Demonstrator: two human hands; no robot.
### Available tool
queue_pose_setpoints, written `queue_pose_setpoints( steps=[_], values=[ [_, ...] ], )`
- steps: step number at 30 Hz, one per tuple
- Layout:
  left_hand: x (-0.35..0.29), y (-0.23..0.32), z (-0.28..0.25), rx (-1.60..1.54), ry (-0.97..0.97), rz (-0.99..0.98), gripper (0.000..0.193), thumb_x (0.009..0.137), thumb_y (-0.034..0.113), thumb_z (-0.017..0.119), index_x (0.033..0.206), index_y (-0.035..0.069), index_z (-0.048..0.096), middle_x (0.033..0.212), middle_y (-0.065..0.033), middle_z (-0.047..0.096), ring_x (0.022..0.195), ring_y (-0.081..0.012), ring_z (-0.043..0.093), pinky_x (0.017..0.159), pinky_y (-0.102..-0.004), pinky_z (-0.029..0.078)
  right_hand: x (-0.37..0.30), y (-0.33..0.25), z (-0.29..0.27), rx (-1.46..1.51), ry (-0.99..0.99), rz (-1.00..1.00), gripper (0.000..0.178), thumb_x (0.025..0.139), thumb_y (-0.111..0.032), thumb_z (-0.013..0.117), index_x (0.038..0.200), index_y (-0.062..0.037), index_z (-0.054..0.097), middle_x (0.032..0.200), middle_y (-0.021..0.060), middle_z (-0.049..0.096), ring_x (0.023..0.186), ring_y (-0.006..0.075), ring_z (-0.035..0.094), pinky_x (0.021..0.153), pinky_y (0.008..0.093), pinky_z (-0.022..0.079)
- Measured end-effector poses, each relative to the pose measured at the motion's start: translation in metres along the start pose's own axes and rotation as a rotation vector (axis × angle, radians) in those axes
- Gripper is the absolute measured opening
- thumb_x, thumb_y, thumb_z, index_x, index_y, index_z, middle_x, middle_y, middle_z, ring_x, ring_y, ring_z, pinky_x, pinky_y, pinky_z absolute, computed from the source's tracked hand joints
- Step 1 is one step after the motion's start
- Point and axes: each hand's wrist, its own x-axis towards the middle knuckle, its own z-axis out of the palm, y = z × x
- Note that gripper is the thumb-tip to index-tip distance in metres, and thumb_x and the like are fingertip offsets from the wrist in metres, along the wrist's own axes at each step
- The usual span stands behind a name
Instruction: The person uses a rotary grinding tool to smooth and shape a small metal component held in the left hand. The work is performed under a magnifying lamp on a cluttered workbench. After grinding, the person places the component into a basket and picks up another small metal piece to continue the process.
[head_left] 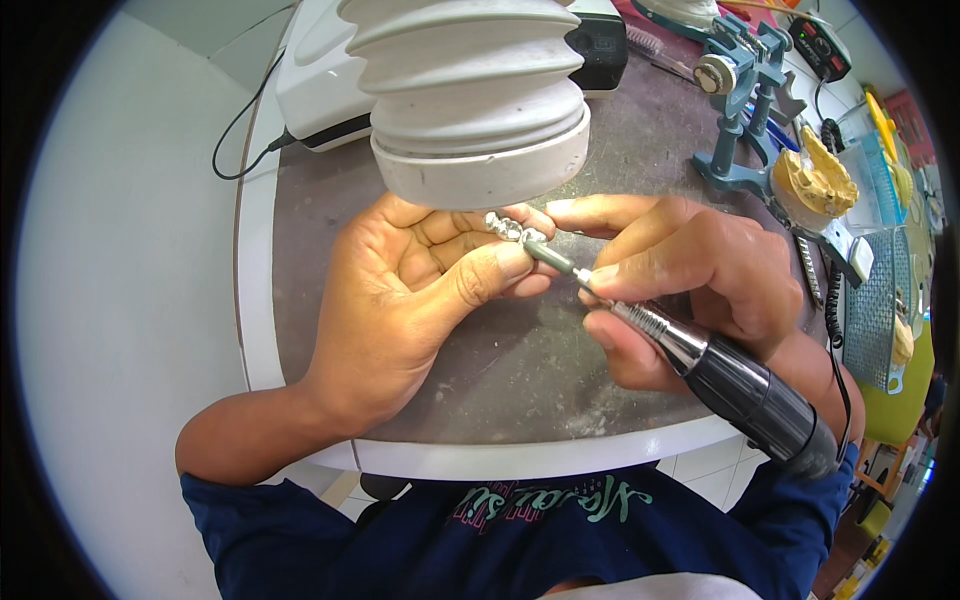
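Note:
My left hand pinches a small silvery metal dental bridge between thumb and fingers, just below the white hose mouth. In my right hand is a black and silver rotary handpiece, gripped like a pen and slanting down to the lower right. A green cylindrical grinding stone sits in its tip. The stone's far end lies against or very close to the metal piece, beside my left thumb. My right fingertips come near the left ones. Part of the metal piece is hidden behind my left thumb.
A white ribbed suction hose hangs over the dark worktop. Behind it stands a white machine. At right are a blue-grey articulator, a yellow dental cast, a blue basket and a black coiled cord.

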Motion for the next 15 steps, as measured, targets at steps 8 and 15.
queue_pose_setpoints(
  steps=[8,15],
  values=[
    [-0.0004,-0.0005,-0.0001,-0.003,0.007,0.001,0.025,0.096,0.003,0.064,0.118,-0.001,0.054,0.113,-0.0141,0.063,0.095,-0.0143,0.065,0.086,-0.0260,0.054,0.0015,-0.0021,0.0008,-0.002,0.005,0.014,0.023,0.079,0.000,0.078,0.097,0.0028,0.062,0.081,0.0137,0.067,0.077,0.0249,0.071,0.091,0.0560,0.057],
    [-0.0032,0.0029,0.0018,0.002,0.017,0.008,0.025,0.096,0.003,0.064,0.118,-0.002,0.054,0.110,-0.0140,0.064,0.098,-0.0161,0.066,0.086,-0.0265,0.055,0.0035,-0.0031,0.0007,0.005,-0.012,-0.006,0.024,0.079,0.002,0.077,0.098,0.0032,0.061,0.081,0.0137,0.066,0.077,0.0240,0.071,0.092,0.0536,0.057]
  ],
)
